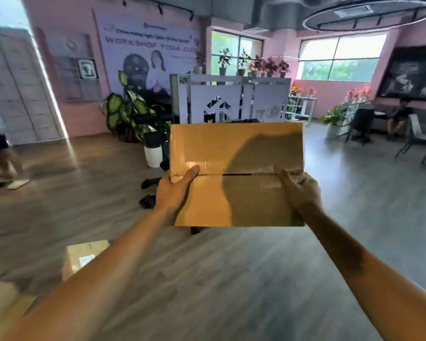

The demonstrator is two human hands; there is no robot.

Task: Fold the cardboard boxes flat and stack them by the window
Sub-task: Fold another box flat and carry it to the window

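Head view – the person is holding a cardboard box (pixel 236 173) up at arm's length, well above the wood floor (pixel 207 279), its broad top face turned toward the camera. Two flaps are meeting along a taped centre seam (pixel 236 174), with a dark slit showing mid-seam. The left hand (pixel 176 190) is gripping the box's left edge, thumb lying straight across the seam end, fingers hidden behind the card. The right hand (pixel 298 190) is gripping the right edge w/ fingers curled over the seam end, seemingly digging at the tape there.

Judgement: the box isn't flat yet – it's at the tape-splitting stage. To do it well, the thumbs should be working into the slit and pulling the flaps apart evenly, so the tape tears rather than the card; then the same on the opposite face before pressing the walls together.

A second box (pixel 84 257) is sitting on the floor, lower left, not yet folded. Windows (pixel 340 57) are at the far end of the room, behind potted plants (pixel 256 65), well apart from the person; no stack is visible there.
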